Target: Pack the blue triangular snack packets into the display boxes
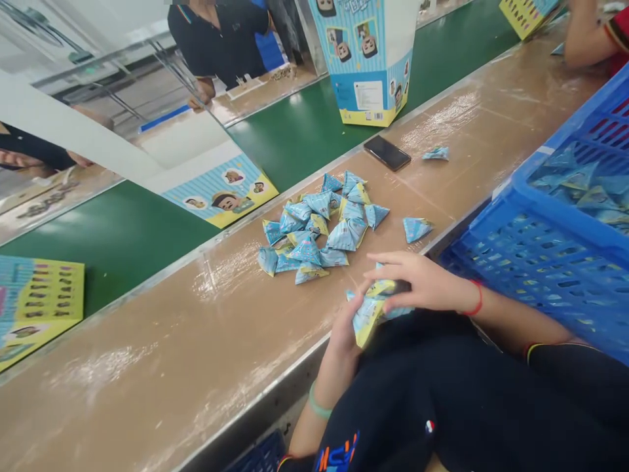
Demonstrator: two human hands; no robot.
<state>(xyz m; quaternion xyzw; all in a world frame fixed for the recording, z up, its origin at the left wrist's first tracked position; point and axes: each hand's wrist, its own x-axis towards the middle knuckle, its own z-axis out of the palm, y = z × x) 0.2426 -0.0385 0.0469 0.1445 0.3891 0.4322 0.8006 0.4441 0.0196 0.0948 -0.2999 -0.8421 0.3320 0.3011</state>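
Observation:
Over my lap at the table's near edge, my left hand (344, 337) is closed round a stack of blue and yellow triangular packets (367, 314). My right hand (417, 278) rests on top of that stack, thumb and fingers pinching the uppermost packet, other fingers stretched out. A pile of several more packets (319, 226) lies on the brown table (196, 341) just beyond my hands. One loose packet (417, 228) sits to the right of the pile, another (436, 153) farther back.
A black phone (386, 152) lies behind the pile. A blue crate (555, 242) with packets stands at my right. A green conveyor belt (128, 236) carries printed cartons (366, 62) and flat boxes (221, 190). Another person (221, 39) stands across it; someone's arm (584, 36) is at top right.

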